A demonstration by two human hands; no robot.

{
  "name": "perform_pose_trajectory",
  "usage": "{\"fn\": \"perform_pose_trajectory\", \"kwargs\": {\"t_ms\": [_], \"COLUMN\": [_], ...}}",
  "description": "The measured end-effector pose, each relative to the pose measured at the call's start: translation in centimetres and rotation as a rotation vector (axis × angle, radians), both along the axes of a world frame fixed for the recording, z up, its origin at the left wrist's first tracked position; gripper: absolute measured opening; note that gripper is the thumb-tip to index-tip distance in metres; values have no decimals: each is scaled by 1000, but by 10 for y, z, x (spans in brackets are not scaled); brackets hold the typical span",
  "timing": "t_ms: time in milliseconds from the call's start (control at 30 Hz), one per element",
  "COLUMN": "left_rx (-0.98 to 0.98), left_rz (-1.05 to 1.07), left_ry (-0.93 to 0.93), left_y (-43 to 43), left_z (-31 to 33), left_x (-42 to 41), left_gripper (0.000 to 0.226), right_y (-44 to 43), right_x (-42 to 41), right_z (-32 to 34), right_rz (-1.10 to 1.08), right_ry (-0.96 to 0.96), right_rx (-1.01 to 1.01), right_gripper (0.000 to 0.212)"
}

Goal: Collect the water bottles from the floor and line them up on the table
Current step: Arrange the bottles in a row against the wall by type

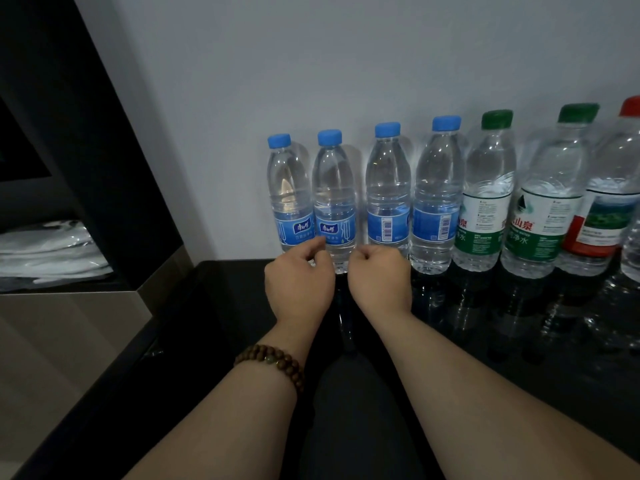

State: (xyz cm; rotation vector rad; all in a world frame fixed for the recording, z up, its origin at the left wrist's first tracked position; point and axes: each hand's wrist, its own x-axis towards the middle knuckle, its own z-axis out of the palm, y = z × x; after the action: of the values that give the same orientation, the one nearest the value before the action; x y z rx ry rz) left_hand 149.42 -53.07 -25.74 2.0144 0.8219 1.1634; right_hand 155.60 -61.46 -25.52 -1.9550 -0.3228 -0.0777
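Several clear water bottles stand upright in a row against the wall at the back of the glossy black table (485, 358). From the left come blue-capped bottles: the first (289, 188), the second (334, 195), the third (388, 188) and more. Two green-capped bottles (488, 202) follow, and a red-capped bottle (609, 216) is at the right edge. My left hand (299, 282) is curled in front of the first two bottles, its forefinger touching the second one's label. My right hand (379, 278) is curled at the base of the third bottle. Neither hand holds anything.
A dark cabinet stands at the left, with white plastic packets (48, 251) on its shelf. Below it is a beige surface (52, 341). The table's left edge runs diagonally down to the lower left. A bead bracelet (273, 365) is on my left wrist.
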Motion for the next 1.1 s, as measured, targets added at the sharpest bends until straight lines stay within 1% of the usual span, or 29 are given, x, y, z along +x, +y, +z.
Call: {"fn": "perform_pose_trajectory", "kwargs": {"t_ms": [167, 300, 400, 500, 633, 700, 767, 833, 900, 1000, 1100], "left_rx": [-45, -42, -62, -67, -51, -68, -82, -89, -80, -71, -70], "left_rz": [-25, -20, -10, 21, 58, 53, 25, 5, 34, 103, 56], "left_ry": [29, 56, 73, 56, 15, 16, 30, 49, 69, 69, 105], "left_y": [1, 3, 4, 3, 2, 2, 3, 3, 3, -1, -2], "left_z": [-1, -1, -1, 0, 1, 1, 1, 0, 1, 4, 4], "left_x": [1, 1, 1, 0, 0, 1, 0, 0, 0, -1, -2], "left_gripper": [32, 38, 44, 39, 31, 31, 35, 39, 38, 29, 29], "right_y": [0, -1, 0, 1, 2, 2, 1, 0, 0, 1, 2], "right_x": [1, -1, -1, 1, 0, 0, 1, 1, 1, 2, 1], "right_z": [-2, -2, -1, -1, -3, -3, -1, -1, -2, -3, -3], "right_rz": [34, 35, 16, 20, 65, 83, 80, 64, 39, 10, 32], "right_ry": [-15, 8, 9, 4, -61, -71, -30, -6, 2, 5, -23], "right_rx": [-72, -28, -9, -38, -200, -217, -180, -143, -103, -75, -146], "right_gripper": [23, 36, 30, 21, 39, 42, 40, 32, 24, 22, 28]}}
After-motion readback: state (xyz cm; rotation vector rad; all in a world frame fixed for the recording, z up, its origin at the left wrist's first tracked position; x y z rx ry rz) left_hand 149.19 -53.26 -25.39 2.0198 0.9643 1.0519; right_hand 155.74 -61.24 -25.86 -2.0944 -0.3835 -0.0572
